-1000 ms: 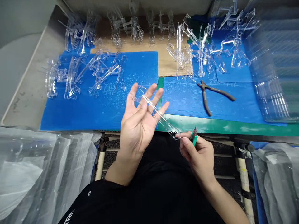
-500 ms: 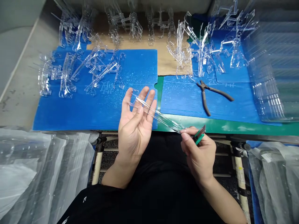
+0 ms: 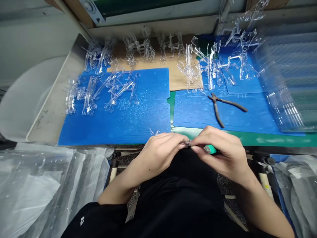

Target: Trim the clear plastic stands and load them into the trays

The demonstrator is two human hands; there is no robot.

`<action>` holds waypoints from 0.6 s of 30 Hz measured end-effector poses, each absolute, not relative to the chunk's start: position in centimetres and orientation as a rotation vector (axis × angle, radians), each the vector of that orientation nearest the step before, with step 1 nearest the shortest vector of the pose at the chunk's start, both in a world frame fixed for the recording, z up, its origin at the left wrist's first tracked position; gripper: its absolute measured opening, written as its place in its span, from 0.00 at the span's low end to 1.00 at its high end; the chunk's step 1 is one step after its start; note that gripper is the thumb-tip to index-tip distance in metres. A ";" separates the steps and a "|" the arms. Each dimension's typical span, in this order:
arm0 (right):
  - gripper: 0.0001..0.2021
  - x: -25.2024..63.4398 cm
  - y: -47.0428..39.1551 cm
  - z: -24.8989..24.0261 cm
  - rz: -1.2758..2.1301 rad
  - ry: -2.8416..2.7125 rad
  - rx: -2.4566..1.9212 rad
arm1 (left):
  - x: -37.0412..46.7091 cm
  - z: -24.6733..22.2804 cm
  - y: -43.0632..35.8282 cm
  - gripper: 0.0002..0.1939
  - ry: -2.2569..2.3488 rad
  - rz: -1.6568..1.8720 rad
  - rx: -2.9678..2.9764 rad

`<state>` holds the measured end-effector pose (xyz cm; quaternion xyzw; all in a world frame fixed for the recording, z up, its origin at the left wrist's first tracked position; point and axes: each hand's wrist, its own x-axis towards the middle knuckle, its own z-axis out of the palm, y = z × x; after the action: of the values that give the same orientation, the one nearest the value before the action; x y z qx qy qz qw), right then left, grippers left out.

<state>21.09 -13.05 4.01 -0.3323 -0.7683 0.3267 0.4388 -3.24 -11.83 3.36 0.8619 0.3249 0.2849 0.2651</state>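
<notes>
My left hand is closed around a clear plastic part, turned with its back toward me. Only one end of the part shows at the fingertips, and most of it is hidden behind the hand. My right hand grips a small tool with a green handle. Its thumb and forefinger meet the near end of the plastic part, so the two hands almost touch. The working end of the tool cannot be made out. Side cutters with dark handles lie spread on the blue sheet beyond my right hand.
Clear plastic frames lie on the left blue sheet, with more on brown cardboard and others at the right. Stacked clear trays stand far right. Plastic-wrapped bundles flank me below the table edge.
My left hand has turned from palm up to palm down and moved right, closing round the plastic part. The right hand has turned and come against the part's end. The view has tilted up.
</notes>
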 end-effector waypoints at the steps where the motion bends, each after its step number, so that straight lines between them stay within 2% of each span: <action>1: 0.13 21.0 -13.2 4.0 0.786 -1.915 -0.858 | -3.1 3.2 -12.0 0.08 0.912 0.820 2.324; 5: 0.20 20.9 -14.2 3.9 0.775 -1.847 -1.100 | -3.5 2.2 -12.3 0.09 0.999 1.081 2.318; 8: 0.22 20.4 -14.9 3.8 0.944 -1.747 -1.107 | -3.7 1.9 -12.4 0.07 0.992 1.022 2.362; 10: 0.17 19.7 -15.3 3.6 0.985 -1.733 -1.044 | -3.5 2.3 -12.8 0.07 0.955 0.949 2.440; 13: 0.06 18.3 -15.5 3.0 0.861 -1.667 -1.045 | -3.5 3.4 -13.5 0.07 0.978 0.945 2.509; 16: 0.06 16.5 -15.0 1.9 0.742 -1.373 -1.008 | -5.2 4.4 -14.3 0.17 1.440 1.224 2.428; 18: 0.05 15.1 -14.7 1.1 0.699 -1.188 -0.875 | -7.2 4.7 -15.2 0.26 1.810 1.489 2.086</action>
<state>15.11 -14.71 1.13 -0.3903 -0.5304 0.3120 0.6849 -7.15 -15.19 4.70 0.6648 0.5768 0.4746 0.0017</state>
